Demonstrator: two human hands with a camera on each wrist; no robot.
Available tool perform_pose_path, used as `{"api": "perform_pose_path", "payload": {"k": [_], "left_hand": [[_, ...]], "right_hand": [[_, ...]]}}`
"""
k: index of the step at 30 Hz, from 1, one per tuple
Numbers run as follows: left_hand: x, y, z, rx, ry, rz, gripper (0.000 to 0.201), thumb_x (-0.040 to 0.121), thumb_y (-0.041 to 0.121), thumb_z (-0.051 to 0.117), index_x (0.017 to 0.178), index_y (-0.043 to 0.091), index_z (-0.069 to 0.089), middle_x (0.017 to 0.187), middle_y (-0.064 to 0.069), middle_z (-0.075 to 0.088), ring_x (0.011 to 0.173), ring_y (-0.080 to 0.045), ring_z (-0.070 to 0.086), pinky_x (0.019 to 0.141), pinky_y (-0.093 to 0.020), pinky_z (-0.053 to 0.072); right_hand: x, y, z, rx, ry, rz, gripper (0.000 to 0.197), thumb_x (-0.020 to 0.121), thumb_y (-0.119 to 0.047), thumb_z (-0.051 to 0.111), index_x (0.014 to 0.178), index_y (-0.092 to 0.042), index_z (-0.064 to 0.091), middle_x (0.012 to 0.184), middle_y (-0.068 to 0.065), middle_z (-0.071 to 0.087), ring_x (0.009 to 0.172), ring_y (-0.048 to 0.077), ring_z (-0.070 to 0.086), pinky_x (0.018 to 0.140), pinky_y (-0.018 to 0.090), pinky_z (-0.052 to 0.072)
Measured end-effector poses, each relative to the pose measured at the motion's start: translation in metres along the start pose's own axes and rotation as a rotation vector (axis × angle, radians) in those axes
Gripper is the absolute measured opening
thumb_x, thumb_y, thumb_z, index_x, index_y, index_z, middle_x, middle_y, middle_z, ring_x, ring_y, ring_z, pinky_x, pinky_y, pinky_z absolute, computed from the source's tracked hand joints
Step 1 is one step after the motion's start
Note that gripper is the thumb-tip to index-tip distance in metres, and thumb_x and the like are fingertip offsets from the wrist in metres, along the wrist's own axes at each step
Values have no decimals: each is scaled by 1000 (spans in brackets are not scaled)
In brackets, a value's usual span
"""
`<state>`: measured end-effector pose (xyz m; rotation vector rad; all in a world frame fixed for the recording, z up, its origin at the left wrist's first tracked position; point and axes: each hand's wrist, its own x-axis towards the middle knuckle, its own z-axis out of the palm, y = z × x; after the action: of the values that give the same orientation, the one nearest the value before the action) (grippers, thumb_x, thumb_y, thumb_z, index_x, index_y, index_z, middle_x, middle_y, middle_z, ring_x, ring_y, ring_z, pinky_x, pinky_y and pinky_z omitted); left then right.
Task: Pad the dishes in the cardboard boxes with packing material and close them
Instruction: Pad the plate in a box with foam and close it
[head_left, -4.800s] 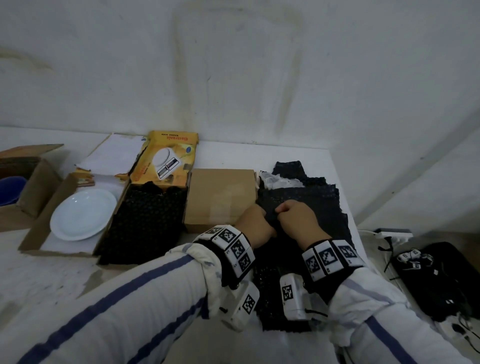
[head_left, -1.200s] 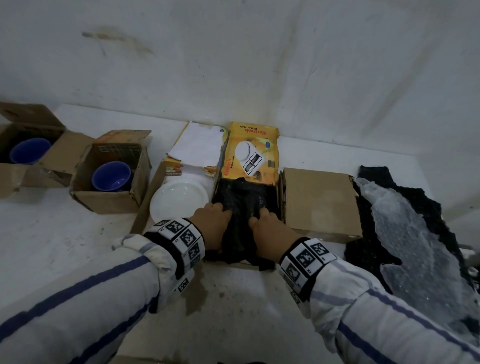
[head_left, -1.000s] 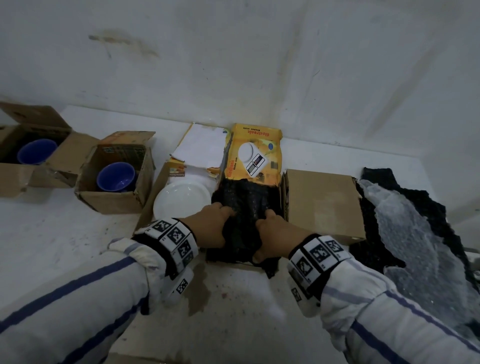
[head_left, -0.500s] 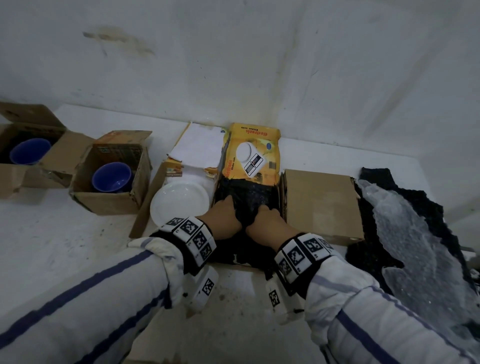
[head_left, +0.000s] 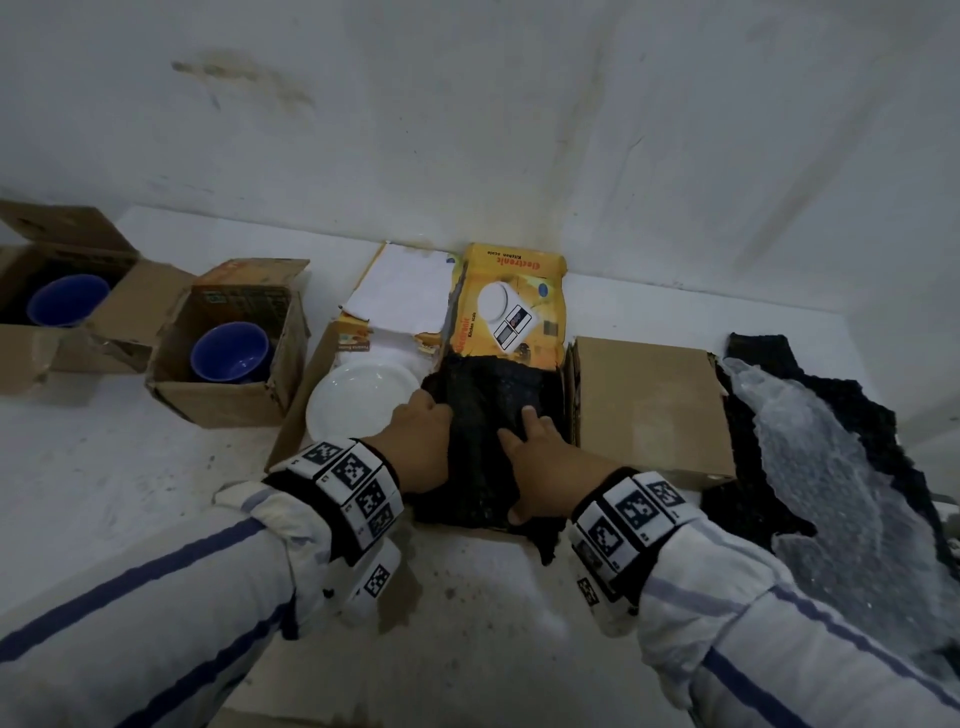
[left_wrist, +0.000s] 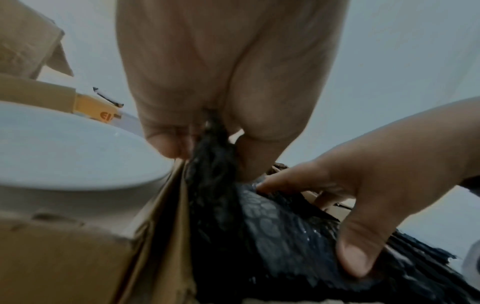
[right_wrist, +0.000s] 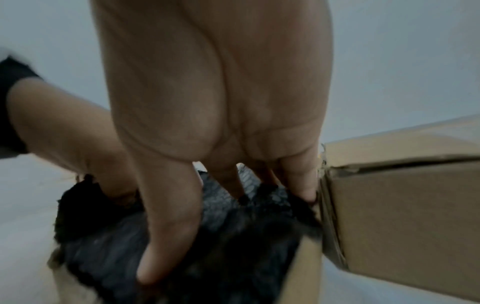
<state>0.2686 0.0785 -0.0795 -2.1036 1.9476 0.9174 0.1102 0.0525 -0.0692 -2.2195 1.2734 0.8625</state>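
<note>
An open yellow kitchen-scale box (head_left: 511, 306) holds a black bubble wrap sheet (head_left: 488, 415) that covers its inside and spills over the near edge. My left hand (head_left: 434, 415) pinches the sheet's left edge by the box wall; in the left wrist view the fingers (left_wrist: 166, 144) curl round a bunch of black bubble wrap (left_wrist: 213, 156). My right hand (head_left: 524, 431) lies on the sheet with straight fingers (right_wrist: 166, 236) that press it down beside the right wall. A white plate (head_left: 358, 405) lies bare in the open box to the left.
A closed brown cardboard box (head_left: 644, 405) stands right of the yellow one. Further right lies a pile of black and clear bubble wrap (head_left: 831, 467). Two open boxes with blue bowls (head_left: 228, 353) (head_left: 65, 299) stand at the left. A wall rises right behind.
My hands were bunched together at the sheet's middle. The left has shifted to the sheet's left edge, and the right has flattened its fingers on the wrap.
</note>
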Motion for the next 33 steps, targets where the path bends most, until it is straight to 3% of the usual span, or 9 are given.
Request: {"api": "perform_pose_path", "payload": {"k": [7, 12, 15, 18, 22, 25, 27, 30, 33], "left_hand": [[0, -2, 6, 319, -16, 96, 53, 87, 21, 56, 135, 11, 37, 135, -12, 33, 121, -33, 38, 97, -40, 42], [-3, -2, 10, 413, 83, 138, 57, 83, 26, 60, 134, 15, 37, 131, -10, 41, 118, -30, 42, 93, -37, 41], [-6, -1, 10, 410, 98, 137, 54, 81, 27, 61, 129, 15, 39, 128, -9, 43, 115, -29, 43, 90, -36, 40], [-7, 0, 9, 405, 57, 149, 57, 77, 33, 63, 127, 17, 40, 128, -9, 42, 116, -29, 41, 93, -37, 37], [-7, 1, 1, 386, -62, 137, 69, 72, 49, 65, 130, 22, 39, 131, -6, 38, 119, -28, 36, 97, -39, 32], [-8, 1, 3, 412, -53, 138, 72, 71, 55, 67, 130, 23, 39, 132, -6, 38, 119, -29, 37, 98, -40, 33], [-9, 2, 8, 442, -15, 139, 73, 71, 56, 68, 129, 22, 39, 131, -7, 39, 118, -29, 38, 97, -40, 34], [-11, 5, 16, 450, 78, 125, 71, 71, 54, 69, 124, 19, 40, 128, -8, 42, 115, -29, 41, 94, -40, 35], [-13, 4, 16, 423, 116, 124, 69, 69, 51, 72, 118, 16, 40, 124, -7, 45, 112, -29, 42, 91, -39, 36]], "right_hand": [[10, -4, 29, -10, 148, -25, 82, 93, -13, 53, 152, -19, -4, 154, 18, -23, 145, 34, -10, 117, 42, 19], [1, 9, -4, 115, -75, -88, 100, 78, -36, 72, 151, -26, 5, 157, 8, -18, 146, 29, -5, 116, 42, 23], [-11, 19, -27, 130, -119, -180, 83, 78, -29, 72, 146, -29, 25, 159, 1, -5, 146, 25, 7, 113, 40, 30], [-15, 16, -22, -133, -148, -221, 80, 75, -24, 75, 141, -27, 30, 158, 2, 0, 145, 30, 2, 112, 47, 30], [-11, 10, 0, -285, 49, -214, 68, 73, -29, 75, 130, -22, 39, 137, 10, 29, 124, 33, 31, 95, 42, 41], [-9, 8, 11, -278, 217, -191, 59, 80, -33, 66, 130, -17, 40, 127, 12, 35, 116, 31, 36, 90, 40, 41], [-5, 6, 17, -251, 243, -177, 54, 84, -30, 63, 130, -13, 40, 127, 13, 37, 116, 31, 38, 88, 39, 43], [-3, 3, 14, -183, 164, -179, 55, 83, -28, 65, 130, -12, 40, 125, 13, 40, 117, 32, 41, 89, 39, 45], [-8, 2, -7, -169, -63, -161, 65, 79, -39, 70, 130, -11, 41, 126, 13, 41, 115, 30, 43, 86, 37, 44]]}}
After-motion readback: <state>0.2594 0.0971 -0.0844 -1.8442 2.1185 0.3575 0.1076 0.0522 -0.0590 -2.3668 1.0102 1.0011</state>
